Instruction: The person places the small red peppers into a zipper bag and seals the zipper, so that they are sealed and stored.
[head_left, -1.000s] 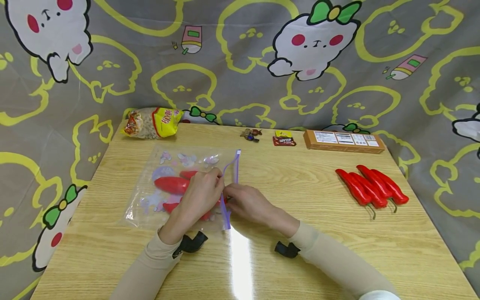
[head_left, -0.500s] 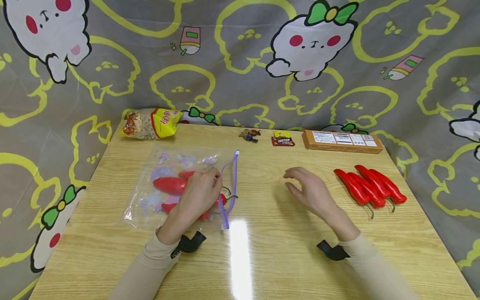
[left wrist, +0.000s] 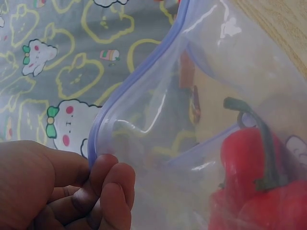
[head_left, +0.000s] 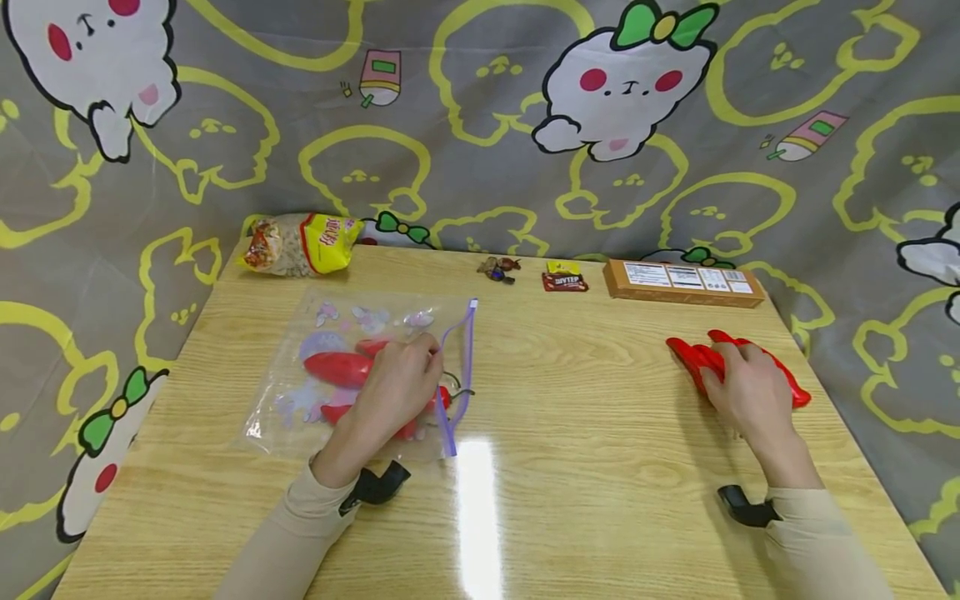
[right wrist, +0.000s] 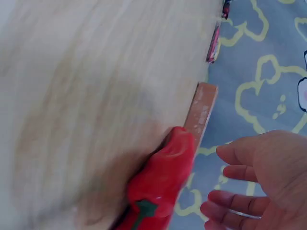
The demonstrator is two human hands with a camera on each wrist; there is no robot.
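Observation:
In the head view my left hand [head_left: 401, 375] holds the mouth of a clear zip bag [head_left: 470, 346] with a purple seal. The left wrist view shows that thumb and fingers pinching the rim. Several red peppers [head_left: 337, 369] with green stems lie inside the bag, partly covered by the hand; a stem pokes out at the opening. At the right, my right hand [head_left: 753, 396] is over a group of red peppers [head_left: 690, 358] on the table. In the right wrist view, its fingers are spread and loosely bent beside a pepper [right wrist: 163, 167], holding nothing.
Along the back edge of the wooden table [head_left: 577, 467] are a yellow-and-clear bag of food [head_left: 300, 244], small wrapped sweets [head_left: 498, 268], a red candy packet [head_left: 566, 282] and a long brown box [head_left: 684, 283]. A patterned cloth [head_left: 480, 108] hangs behind.
My right hand has left the bag's opening and moved right, across the table, to the loose peppers. The left hand has stayed on the bag.

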